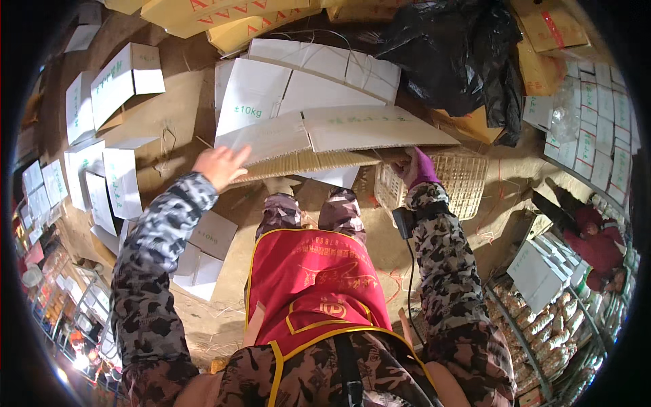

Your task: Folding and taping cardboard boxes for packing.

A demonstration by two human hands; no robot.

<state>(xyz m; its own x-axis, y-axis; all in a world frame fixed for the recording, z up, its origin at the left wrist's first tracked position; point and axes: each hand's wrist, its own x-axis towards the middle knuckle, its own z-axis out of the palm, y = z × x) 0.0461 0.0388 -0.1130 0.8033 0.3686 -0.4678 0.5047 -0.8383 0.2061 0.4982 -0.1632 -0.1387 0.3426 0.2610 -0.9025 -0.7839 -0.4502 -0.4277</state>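
A flattened white cardboard box (376,129) with green print lies across the area before me, its brown inner side facing me. My left hand (219,165) is at its left end with fingers spread, touching or very near the edge. At the right end, my right hand (407,168), with purple cloth at the wrist, has its fingers curled at the lower edge; the board partly hides them. Beyond the board lie more flat white cartons (259,86) in a stack. A cream plastic crate (460,185) sits beside and below my right hand.
White cartons (112,84) stand at the left, with folded ones (203,264) on the floor. Black plastic sheeting (452,56) lies at the upper right. Stacked cartons (592,127) line the right side. A person (600,244) in dark red is at far right, near filled bags (539,325).
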